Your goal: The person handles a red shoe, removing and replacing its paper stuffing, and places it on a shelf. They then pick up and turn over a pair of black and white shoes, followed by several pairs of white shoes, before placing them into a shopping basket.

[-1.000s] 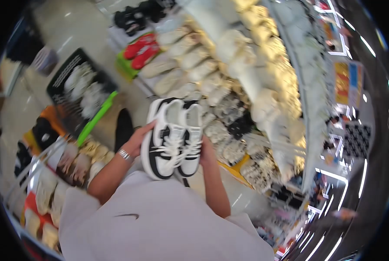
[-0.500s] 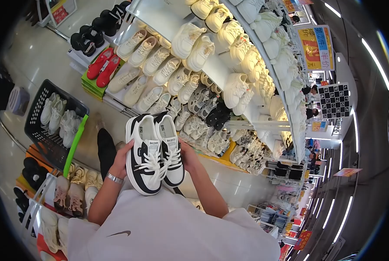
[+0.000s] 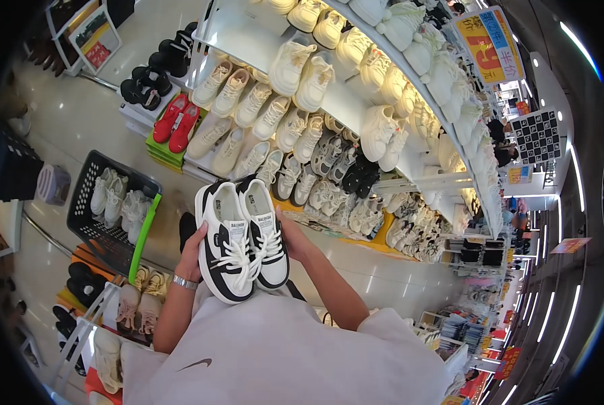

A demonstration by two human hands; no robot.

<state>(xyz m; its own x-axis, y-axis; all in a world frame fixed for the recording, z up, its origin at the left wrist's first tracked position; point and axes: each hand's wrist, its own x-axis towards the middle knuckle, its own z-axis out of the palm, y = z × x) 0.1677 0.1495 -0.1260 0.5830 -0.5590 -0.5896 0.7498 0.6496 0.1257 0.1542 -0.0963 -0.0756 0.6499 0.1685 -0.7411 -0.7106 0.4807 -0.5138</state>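
Observation:
A pair of black-and-white sneakers (image 3: 233,246) with white laces is held side by side in front of my chest, toes toward me. My left hand (image 3: 193,253) is closed on the outer side of the left shoe, its wrist wearing a metal-band watch. On the other side, my right hand (image 3: 294,237) grips the right shoe (image 3: 269,236). The fingertips of both hands are hidden behind the shoes. Ahead of the pair, rows of cream and white sneakers (image 3: 251,104) stand on a lit display shelf.
A dark shopping basket (image 3: 86,219) with a green handle, holding white shoes, stands on the floor at left. Red shoes (image 3: 182,128) sit on a green box (image 3: 163,154). Another shoe rack (image 3: 96,314) is at lower left. A price sign (image 3: 487,46) hangs upper right.
The view has turned slightly, so the basket and shelves appear shifted to the right. Both hands keep the sneakers in nearly the same position. The foot on the floor is now mostly hidden.

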